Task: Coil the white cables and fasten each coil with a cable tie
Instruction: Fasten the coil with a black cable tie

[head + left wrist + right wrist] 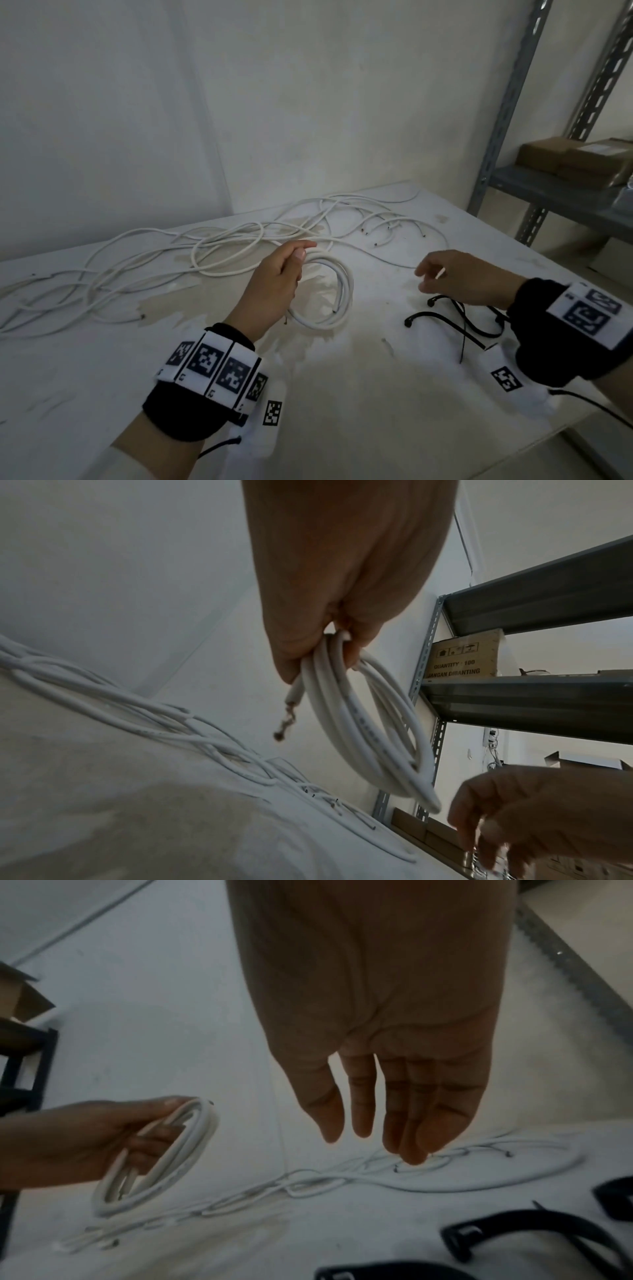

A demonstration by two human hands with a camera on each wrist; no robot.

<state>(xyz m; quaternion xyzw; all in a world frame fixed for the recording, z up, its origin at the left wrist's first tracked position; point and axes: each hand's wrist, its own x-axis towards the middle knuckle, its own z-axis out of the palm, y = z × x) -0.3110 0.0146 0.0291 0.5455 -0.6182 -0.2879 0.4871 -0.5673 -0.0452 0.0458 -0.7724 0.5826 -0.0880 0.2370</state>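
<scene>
Blurring in dim light black cable ties (455,318), left hand (274,287) clasping white cable coil (337,294), right hand (469,277) fingers straight, holding nothing, above bench (342,394).

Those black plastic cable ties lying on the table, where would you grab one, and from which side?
Take the nearest black plastic cable tie by its arched strap, just behind the blocky head, coming straight down from above with the free right hand. The strap bows up off the white table there, leaving room for fingertips underneath; its thin tail lies crossed with other ties. The left hand holds the white cable coil.
</scene>
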